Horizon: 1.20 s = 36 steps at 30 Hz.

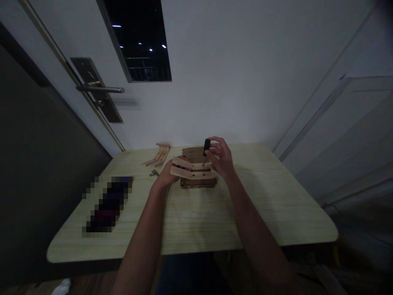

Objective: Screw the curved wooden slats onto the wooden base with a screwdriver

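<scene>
My right hand [221, 157] is closed around a screwdriver [206, 145] with a black handle. It stands nearly upright, and its tip meets a pale wooden frame [196, 175] at a dark screw or hole on the far rail. Two bent rails make up this frame, with several dark spots along them. My left hand [172, 172] grips the frame's left end, its fingers partly hidden beneath the wood. Under the frame lies a brown cardboard piece [198, 184], which looks layered at its front edge.
A second wooden frame [161, 155] lies at the table's back left. Several small metal screws [153, 173] are beside my left hand. A pixelated dark flat object [107, 205] lies on the left of the table [202, 229]. Behind stands a white door [245, 82] with a lever handle [101, 88].
</scene>
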Available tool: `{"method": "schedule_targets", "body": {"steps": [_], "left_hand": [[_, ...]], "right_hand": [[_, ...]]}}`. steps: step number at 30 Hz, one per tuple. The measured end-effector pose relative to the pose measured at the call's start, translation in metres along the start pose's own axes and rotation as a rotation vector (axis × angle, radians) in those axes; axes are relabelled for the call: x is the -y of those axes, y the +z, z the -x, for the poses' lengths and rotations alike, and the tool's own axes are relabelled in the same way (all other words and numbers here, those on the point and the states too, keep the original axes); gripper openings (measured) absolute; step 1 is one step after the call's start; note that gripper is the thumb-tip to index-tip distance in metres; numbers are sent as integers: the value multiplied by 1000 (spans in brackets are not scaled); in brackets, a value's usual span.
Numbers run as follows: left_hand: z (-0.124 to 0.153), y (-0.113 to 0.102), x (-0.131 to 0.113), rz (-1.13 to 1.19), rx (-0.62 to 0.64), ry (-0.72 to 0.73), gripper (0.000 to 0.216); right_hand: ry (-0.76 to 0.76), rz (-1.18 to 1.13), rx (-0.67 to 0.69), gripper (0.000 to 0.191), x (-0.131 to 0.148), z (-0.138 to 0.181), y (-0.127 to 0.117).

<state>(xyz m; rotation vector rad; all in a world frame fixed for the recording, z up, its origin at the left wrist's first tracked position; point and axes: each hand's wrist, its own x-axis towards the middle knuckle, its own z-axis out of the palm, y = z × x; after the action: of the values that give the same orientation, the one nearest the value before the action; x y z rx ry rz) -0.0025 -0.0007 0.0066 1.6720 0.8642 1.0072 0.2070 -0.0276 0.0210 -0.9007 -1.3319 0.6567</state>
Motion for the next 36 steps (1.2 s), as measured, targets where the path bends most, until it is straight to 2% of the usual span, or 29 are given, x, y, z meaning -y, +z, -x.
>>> {"method": "schedule_targets", "body": {"steps": [5, 11, 18, 29, 36], "left_hand": [[-1, 0, 3, -14, 4, 30, 35], [-1, -1, 6, -18, 11, 4, 39], [0, 0, 2, -17, 10, -2, 40], [1, 1, 1, -47, 17, -35, 39], [1, 0, 3, -30, 22, 7, 43]], "right_hand": [[-11, 27, -13, 46, -1, 0, 0], [-12, -51, 39, 45, 0, 1, 1], [-11, 5, -5, 43, -2, 1, 1], [-45, -58, 32, 37, -1, 2, 2], [-35, -14, -11, 39, -2, 1, 2]]}}
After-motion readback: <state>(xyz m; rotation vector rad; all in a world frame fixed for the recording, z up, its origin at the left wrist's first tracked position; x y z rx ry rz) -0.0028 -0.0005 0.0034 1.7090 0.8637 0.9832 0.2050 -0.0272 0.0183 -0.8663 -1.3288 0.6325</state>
